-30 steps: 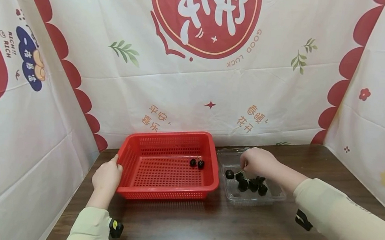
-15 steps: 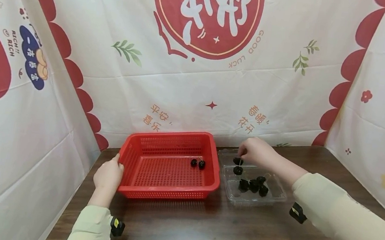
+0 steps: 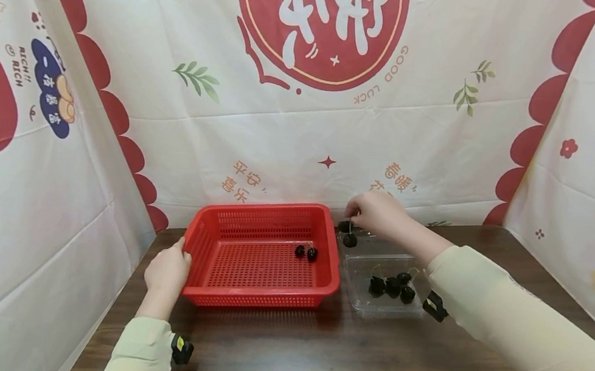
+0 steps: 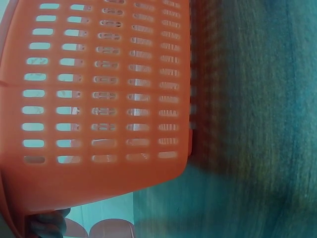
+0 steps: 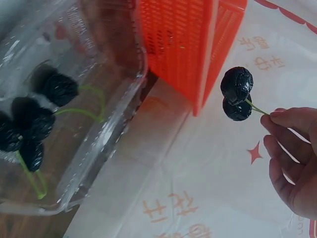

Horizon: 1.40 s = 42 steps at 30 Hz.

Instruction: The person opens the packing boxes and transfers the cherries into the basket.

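Observation:
In the head view my right hand (image 3: pixel 377 212) is above the back of the clear plastic box. Thumb and finger pinch the green stem of a pair of dark cherries (image 5: pixel 237 85), which hang apart from everything else. My left hand (image 3: pixel 167 275) grips the left rim of the red plastic basket (image 3: pixel 257 297); its fingertips (image 4: pixel 49 225) show under the rim in the left wrist view. Two dark cherries (image 3: pixel 312 254) lie in the basket's right part. Several more cherries (image 3: pixel 392 287), some with green stems, lie in the clear plastic box (image 3: pixel 379 312).
The basket and the box stand side by side on a dark wooden table (image 3: pixel 354 363). A printed white cloth (image 3: pixel 293 124) rises behind the table's back edge, and more cloth hangs at both sides.
My right hand has lifted the pair of cherries out of the clear box and carried it left, towards the basket. The left hand keeps its grip on the rim.

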Motion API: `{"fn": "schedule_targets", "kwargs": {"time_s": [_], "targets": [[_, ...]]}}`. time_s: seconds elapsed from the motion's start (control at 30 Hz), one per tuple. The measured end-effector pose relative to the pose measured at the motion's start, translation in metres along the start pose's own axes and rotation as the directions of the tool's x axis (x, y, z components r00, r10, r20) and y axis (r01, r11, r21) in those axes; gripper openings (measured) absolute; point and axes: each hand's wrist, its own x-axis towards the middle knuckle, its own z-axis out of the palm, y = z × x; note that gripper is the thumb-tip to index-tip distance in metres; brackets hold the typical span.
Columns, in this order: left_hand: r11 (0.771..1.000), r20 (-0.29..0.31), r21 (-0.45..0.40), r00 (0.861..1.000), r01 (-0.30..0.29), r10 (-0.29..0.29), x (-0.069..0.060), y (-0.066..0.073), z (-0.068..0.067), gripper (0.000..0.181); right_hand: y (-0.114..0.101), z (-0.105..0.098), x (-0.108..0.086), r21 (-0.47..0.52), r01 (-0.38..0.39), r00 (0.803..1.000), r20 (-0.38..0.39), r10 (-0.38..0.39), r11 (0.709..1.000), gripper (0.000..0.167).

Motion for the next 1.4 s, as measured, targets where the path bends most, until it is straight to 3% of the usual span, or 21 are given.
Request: {"fn": "schedule_targets", "kwargs": {"time_s": [0.27, 0.67, 0.93, 1.4], "targets": [[1.0, -0.006, -0.006, 1.0, 0.0, 0.0, 0.001, 0.0, -0.001, 0.051, -0.017, 0.002, 0.018, 0.08, 0.07, 0.997, -0.027, -0.068, 0.994, 0.018], [1.0, -0.019, -0.001, 1.0, -0.002, 0.002, 0.001, -0.002, -0.002, 0.05, -0.036, 0.019, 0.036, 0.161, 0.089, 0.996, -0.006, -0.089, 0.983, 0.02], [1.0, -0.003, -0.002, 1.0, 0.004, -0.004, 0.002, -0.003, 0.0, 0.051, -0.033, 0.036, 0.044, 0.286, 0.083, 0.996, 0.007, -0.089, 0.955, 0.021], [1.0, -0.021, 0.001, 1.0, 0.001, -0.001, 0.001, 0.0, 0.003, 0.05, -0.023, 0.067, 0.052, 0.366, 0.055, 0.997, 0.036, -0.074, 0.929, 0.019]]}}
